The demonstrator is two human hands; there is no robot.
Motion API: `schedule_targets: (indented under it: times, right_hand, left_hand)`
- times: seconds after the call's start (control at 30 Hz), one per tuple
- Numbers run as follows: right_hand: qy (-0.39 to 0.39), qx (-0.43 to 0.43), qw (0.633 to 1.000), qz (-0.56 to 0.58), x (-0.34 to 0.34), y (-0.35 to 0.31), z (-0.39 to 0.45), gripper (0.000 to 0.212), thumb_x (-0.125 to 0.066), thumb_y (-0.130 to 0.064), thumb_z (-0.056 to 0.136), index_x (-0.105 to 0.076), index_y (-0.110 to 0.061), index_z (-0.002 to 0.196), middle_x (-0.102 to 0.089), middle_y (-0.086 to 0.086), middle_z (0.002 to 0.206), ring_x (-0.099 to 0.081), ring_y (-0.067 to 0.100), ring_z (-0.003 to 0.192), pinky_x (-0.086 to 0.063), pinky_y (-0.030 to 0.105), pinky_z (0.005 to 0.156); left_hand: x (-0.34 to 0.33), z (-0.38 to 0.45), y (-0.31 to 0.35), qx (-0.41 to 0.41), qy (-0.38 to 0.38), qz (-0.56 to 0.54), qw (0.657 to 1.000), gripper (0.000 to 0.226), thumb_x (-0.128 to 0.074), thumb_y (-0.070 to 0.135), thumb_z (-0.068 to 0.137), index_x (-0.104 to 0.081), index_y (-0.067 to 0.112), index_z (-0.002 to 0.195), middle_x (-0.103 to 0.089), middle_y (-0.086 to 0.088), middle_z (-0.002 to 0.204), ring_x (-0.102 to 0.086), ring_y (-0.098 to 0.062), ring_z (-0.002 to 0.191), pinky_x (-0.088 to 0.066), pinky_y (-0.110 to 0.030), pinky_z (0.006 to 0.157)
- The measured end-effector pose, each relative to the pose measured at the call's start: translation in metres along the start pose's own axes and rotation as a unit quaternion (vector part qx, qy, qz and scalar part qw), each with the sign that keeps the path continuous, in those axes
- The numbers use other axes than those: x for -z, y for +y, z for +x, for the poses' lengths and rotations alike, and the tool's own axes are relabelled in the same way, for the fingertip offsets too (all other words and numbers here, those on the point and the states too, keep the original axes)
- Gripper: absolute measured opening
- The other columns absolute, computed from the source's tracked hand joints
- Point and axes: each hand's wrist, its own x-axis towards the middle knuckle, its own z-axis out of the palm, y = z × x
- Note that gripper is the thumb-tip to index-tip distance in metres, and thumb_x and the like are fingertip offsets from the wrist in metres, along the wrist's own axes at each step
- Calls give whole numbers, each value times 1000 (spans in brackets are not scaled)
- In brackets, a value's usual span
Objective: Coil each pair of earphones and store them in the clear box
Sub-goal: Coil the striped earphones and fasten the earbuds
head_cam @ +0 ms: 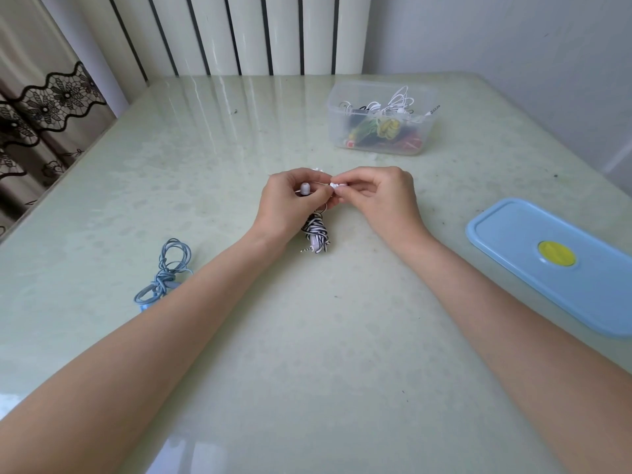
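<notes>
Both hands meet over the middle of the pale green table [307, 336]. The left hand [287, 203] curls its fingers around a grey earbud and the upper end of the black-and-white striped earphones [316, 236]. The wound bundle of these earphones hangs below that hand, and its plug sticks out at the bottom, at or just above the table. The right hand [379, 196] pinches a small white earbud piece between thumb and forefinger, right against the left hand's fingertips.

A loosely tangled pair of blue earphones [164, 273] lies on the table to the left, just beside the left forearm. The clear box [379, 119] stands open at the far right of the table, well apart from the hands. It holds several earphones in white, black, yellow, green and red, and 1 plug pokes over its right rim. The blue lid [550, 261], with a yellow oval in its middle, lies flat on the table near the right edge.
</notes>
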Motion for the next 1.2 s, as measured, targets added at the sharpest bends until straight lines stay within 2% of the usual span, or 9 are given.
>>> schedule_targets:
  times: [0.07,0.17,0.33,0.43,0.53,0.77,0.93,1.1,1.2]
  right_hand:
    - [-15,-4,1000,8,0,-1,0,19,-65,2,78,-70,-2,96,-68,3,84,-64,-5,65,-53,13,75]
    - [-38,-9,999,12,0,-1,0,23,-58,6,82,-67,0,102,-68,7,91,-66,3,75,-52,14,81]
    - [-26,-17,998,52,2,-2,0,24,-54,10,83,-62,2,105,-65,9,87,-64,-6,60,-50,9,68]
    - [-22,-27,996,79,4,-2,0,16,-63,7,78,-60,-1,92,-65,8,79,-65,0,60,-52,12,67]
    - [-10,-33,997,76,5,1,1,11,-67,3,75,-65,-7,77,-67,8,75,-67,9,66,-55,21,75]
    - [-7,-21,996,82,5,-1,1,14,-66,4,76,-69,-7,83,-67,-1,73,-66,1,64,-51,12,69]
    - [-7,-7,998,57,4,0,1,16,-66,4,76,-70,-11,82,-68,0,73,-67,7,68,-53,17,73]
    - [-1,12,1000,14,3,1,1,13,-67,1,76,-72,-7,84,-68,1,76,-68,17,74,-54,27,79]
    - [-6,1,1000,30,3,0,1,17,-66,4,76,-71,-10,85,-68,3,77,-67,5,68,-53,19,77]
  left_hand:
    - [0,1,-1,-4,13,5,1000,14,-63,1,82,-66,14,79,-68,4,61,-69,-16,70,-55,-28,78]
    - [1,2,-3,-7,33,11,999,11,-64,1,81,-66,12,82,-68,3,62,-69,-18,71,-54,-26,75]
    - [1,1,-1,-13,23,28,999,11,-62,-1,81,-65,10,83,-67,-2,65,-66,-12,65,-51,-22,70]
    - [2,0,0,-15,25,25,999,11,-63,1,82,-65,12,82,-67,-9,70,-65,-18,70,-51,-28,73]
    - [2,0,0,-15,27,27,999,12,-63,1,81,-66,13,83,-66,-17,77,-65,-21,73,-52,-40,84]
    - [2,0,0,-2,30,38,999,10,-63,2,81,-67,11,85,-67,-9,71,-63,-15,68,-52,-30,79]
    - [2,-1,1,2,36,36,999,9,-64,2,80,-67,7,86,-67,-5,68,-64,-12,66,-50,-23,73]
    - [2,-1,2,3,39,49,998,10,-64,2,79,-67,7,86,-67,-6,69,-65,-17,70,-52,-29,78]
    - [3,-3,3,-13,35,53,998,10,-65,3,79,-68,11,83,-69,-6,70,-67,-16,72,-54,-31,82]
